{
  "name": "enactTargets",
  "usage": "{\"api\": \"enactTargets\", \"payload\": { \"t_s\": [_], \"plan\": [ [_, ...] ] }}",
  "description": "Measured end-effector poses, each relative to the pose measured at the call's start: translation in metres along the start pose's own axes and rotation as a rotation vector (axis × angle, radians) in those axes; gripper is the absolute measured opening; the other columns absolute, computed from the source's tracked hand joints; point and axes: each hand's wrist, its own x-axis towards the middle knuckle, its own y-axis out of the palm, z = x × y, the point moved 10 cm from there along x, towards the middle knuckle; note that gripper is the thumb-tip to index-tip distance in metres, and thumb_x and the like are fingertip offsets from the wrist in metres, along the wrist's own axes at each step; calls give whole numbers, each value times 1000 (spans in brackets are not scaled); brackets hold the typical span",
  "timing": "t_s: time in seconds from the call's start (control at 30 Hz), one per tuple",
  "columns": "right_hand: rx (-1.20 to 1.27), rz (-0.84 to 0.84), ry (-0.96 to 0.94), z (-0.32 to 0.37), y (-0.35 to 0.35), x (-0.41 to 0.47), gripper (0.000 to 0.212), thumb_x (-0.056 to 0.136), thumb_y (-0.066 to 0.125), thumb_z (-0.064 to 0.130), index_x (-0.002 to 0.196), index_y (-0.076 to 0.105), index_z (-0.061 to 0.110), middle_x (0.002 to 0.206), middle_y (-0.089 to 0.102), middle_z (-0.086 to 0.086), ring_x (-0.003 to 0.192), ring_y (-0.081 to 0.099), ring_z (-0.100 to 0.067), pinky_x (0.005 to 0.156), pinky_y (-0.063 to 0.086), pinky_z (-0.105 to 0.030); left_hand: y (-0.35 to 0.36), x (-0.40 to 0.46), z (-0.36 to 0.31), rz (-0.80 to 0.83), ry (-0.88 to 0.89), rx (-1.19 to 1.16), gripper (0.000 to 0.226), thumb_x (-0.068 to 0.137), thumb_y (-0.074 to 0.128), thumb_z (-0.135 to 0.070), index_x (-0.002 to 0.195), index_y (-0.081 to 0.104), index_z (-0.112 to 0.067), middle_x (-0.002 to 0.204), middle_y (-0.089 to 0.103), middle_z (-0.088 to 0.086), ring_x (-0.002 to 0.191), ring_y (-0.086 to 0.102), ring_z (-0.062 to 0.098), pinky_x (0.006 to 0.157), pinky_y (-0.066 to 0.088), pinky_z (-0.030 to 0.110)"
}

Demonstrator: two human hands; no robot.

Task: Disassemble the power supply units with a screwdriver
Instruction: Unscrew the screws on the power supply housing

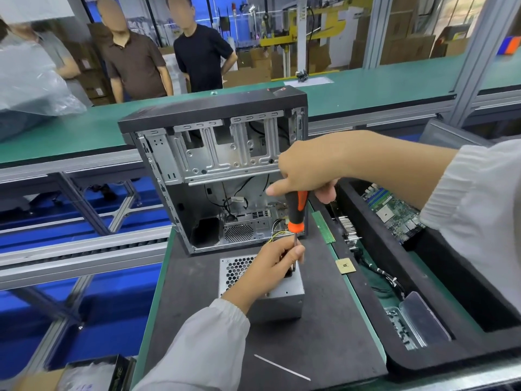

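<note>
My right hand (307, 167) grips the screwdriver (295, 210) upright; my left hand (272, 266) fingers pinch its shaft over the power supply unit (282, 297), sitting on the counter (324, 320) before the open computer case (222, 170). No readable writing.

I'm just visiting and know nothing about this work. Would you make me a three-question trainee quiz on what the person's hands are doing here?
1. True or false: the right hand grips the orange-and-black-handled screwdriver by its handle.
2. What does the left hand pinch? A) the small gold square chip B) the screwdriver's metal shaft C) the green memory stick
3. Fill in: the screwdriver points down at the grey metal power supply box, which sits in front of the open ____ computer case.

Key: 1 true; 2 B; 3 black.
</note>
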Motion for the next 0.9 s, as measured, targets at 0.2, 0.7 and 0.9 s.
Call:
{"api": "enactTargets", "payload": {
  "t_s": [0.2,0.7,0.9],
  "plan": [
    [300,130,-117,8,4,-6,41,83,70,43,105,52,14,86,66,-14,61,70,-22,44,52,-23,1,0,-1,0,20,0,26,102,47,-26,79,57,-21,59,45,-18,54,38,0,54,32,13],
    [172,72,5,-8,7,-4,71,72,54,76,93,56,8,64,70,-10,52,69,-20,46,52,-25,3,2,2,-6,51,4,29,102,48,-30,79,58,-14,65,43,-7,59,39,2,59,33,14],
    [-68,-10,-78,-3,3,4,41,93,50,51,76,58,15,58,64,-1,47,55,-14,56,47,-25,2,2,6,-18,43,-8,29,101,48,-33,80,58,-16,65,43,-1,58,39,6,57,32,18]
  ]
}}
